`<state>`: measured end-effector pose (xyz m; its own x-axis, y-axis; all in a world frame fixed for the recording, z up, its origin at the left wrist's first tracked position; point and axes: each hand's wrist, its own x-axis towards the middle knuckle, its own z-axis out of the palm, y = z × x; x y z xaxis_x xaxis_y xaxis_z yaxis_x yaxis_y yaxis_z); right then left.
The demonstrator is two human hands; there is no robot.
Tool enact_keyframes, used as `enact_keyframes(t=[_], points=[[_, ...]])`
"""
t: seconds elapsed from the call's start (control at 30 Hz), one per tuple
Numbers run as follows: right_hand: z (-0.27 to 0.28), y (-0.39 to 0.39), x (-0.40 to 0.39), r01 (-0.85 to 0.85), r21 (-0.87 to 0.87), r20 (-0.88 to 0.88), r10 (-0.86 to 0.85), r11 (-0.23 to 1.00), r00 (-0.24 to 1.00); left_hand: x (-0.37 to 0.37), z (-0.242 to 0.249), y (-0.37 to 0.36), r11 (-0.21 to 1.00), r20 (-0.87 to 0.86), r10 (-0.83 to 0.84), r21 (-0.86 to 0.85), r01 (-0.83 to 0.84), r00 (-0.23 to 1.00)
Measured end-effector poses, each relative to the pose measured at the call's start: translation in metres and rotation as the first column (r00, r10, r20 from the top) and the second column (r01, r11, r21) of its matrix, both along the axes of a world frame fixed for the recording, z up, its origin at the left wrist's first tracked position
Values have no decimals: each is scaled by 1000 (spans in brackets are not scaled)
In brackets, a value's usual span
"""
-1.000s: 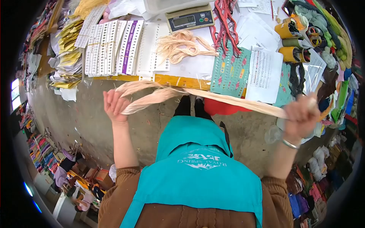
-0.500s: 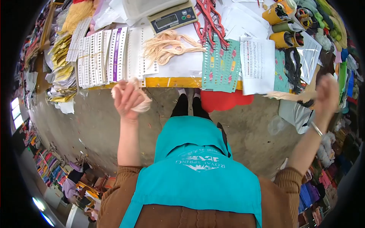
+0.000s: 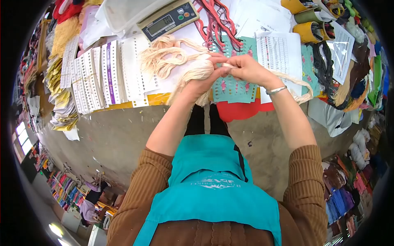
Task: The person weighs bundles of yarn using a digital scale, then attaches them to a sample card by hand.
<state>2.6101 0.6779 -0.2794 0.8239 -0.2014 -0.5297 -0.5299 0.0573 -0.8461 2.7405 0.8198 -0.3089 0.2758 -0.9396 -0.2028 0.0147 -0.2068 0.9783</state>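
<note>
A bundle of cream yarn (image 3: 196, 74) is in my left hand (image 3: 208, 78), above the table's front edge. My right hand (image 3: 251, 70), with a silver bangle at its wrist, pinches cream yarn close to the left fingertips. From the right hand a long cream strand (image 3: 301, 88) loops out to the right over the printed sheet. Another loose cream skein (image 3: 164, 57) lies on white paper to the left of my hands. Green punched cards (image 3: 234, 93) with pink flowers lie beneath my hands. Pink and black yarn (image 3: 217, 22) rests just beyond them.
A digital scale (image 3: 168, 21) stands at the back beside a clear plastic tub (image 3: 123, 14). White punched cards (image 3: 88, 80) are stacked at the left. At the right are a printed sheet (image 3: 283, 51), dark yarn (image 3: 324, 61) and yellow tubes (image 3: 308, 33). A person (image 3: 89, 207) is at the lower left.
Both hands have come together from far apart, over the table's front edge. The cream yarn in them has come inward too. The view has shifted slightly.
</note>
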Motion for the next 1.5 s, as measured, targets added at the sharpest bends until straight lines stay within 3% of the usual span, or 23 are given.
enact_keyframes(t=[0.13, 0.23, 0.33, 0.5, 0.53, 0.63, 0.7, 0.8, 0.9, 1.03, 1.1, 1.2, 1.3, 1.43, 1.5], points=[[-15, -8, -3, 104, 192, -154, -75, 976, 985, 5, -17, -13, 992, -161, 13, 126, 7, 987], [-22, 2, -1, 233, -28, 3, -233, 972, 972, 9, -20, -16, 974, -280, 112, 219, -50, 953], [-24, 14, 2, 249, -407, 158, -201, 879, 967, 14, -25, -19, 951, -426, 165, 308, -29, 890], [-56, 24, -6, 399, -515, 378, -217, 758, 900, 10, -36, -23, 917, -501, 259, 395, -48, 826], [-62, 23, -9, 423, -516, 399, -228, 745, 888, 7, -41, -23, 913, -468, 277, 401, -78, 839], [-82, 20, -11, 589, -402, 316, -498, 701, 807, 0, -47, -25, 891, -360, 336, 421, -170, 870], [-97, 11, -14, 587, -351, 251, -531, 730, 809, -8, -47, -26, 865, -278, 376, 447, -228, 884], [-115, 8, -17, 567, -306, 204, -529, 765, 824, -17, -44, -30, 827, -295, 398, 525, -201, 869], [-123, 5, -19, 549, -261, 200, -512, 794, 835, -16, -46, -36, 837, -259, 306, 531, -129, 916], [-121, 4, -20, 544, -209, 197, -510, 812, 837, -30, -89, -34, 928, -110, 254, 308, -210, 961], [-118, 5, -20, 547, -218, 205, -510, 808, 835, -31, -102, -33, 940, -19, 211, 277, -198, 977], [-113, 10, -20, 531, -300, 254, -470, 792, 845, -26, -62, -41, 895, -303, 341, 393, -209, 890], [-104, 15, -16, 525, -429, 330, -413, 735, 849, -27, -75, -41, 910, -362, 351, 351, -222, 864], [-96, 24, -8, 505, -558, 407, -313, 659, 858, -29, -97, -38, 942, -152, 304, 196, -273, 941], [-94, 25, -7, 503, -555, 373, -343, 663, 862, -29, -104, -37, 951, -55, 278, 157, -266, 959]])
